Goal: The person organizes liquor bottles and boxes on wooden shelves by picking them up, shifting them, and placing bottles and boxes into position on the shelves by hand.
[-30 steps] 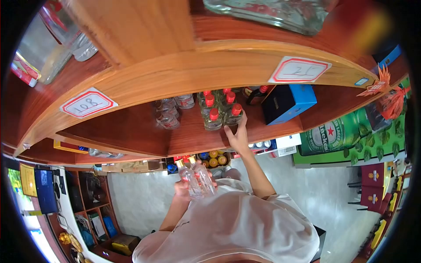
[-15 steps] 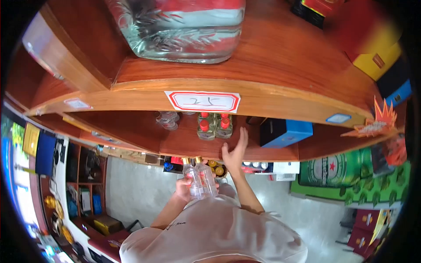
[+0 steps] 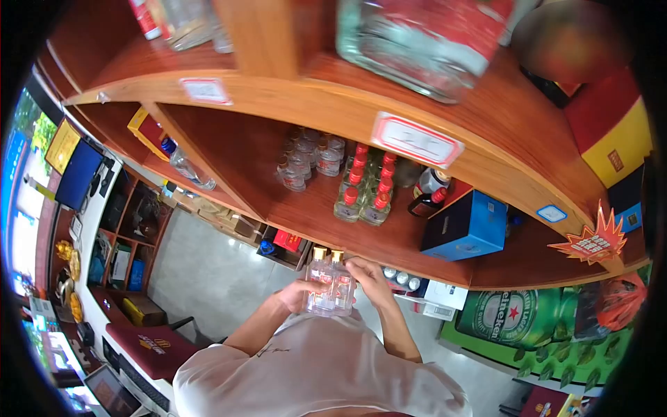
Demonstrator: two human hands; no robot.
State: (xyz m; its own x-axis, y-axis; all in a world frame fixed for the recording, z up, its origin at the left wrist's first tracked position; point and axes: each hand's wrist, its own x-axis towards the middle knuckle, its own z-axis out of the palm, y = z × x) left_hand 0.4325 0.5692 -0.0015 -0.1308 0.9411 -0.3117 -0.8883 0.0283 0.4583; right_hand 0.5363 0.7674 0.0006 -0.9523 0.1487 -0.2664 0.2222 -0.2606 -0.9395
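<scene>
Two small clear glass bottles with gold caps stand side by side in front of my chest, the left bottle [image 3: 317, 297] and the right bottle [image 3: 340, 295]. Red markings show on both. My left hand [image 3: 295, 295] is closed round them from the left, its thumb across the front. From the other side my right hand [image 3: 369, 279] grips the right bottle near its shoulder, fingers partly hidden behind it. Beyond my hands, red-capped bottles [image 3: 376, 208] stand in rows on the wooden shelf [image 3: 299, 213]. Several small clear bottles [image 3: 294, 177] are grouped to their left.
A blue box [image 3: 464, 226] and a dark bottle with a red cap [image 3: 426, 202] sit right of the rows. Overhead, the upper shelf edge [image 3: 306, 104] carries price labels and a large glass bottle [image 3: 424, 52]. A green Heineken display [image 3: 514, 313] is at right.
My right hand has come back from the shelf to the right bottle. The view has turned left, bringing more shelf bottles into sight. My left hand still holds the bottles.
</scene>
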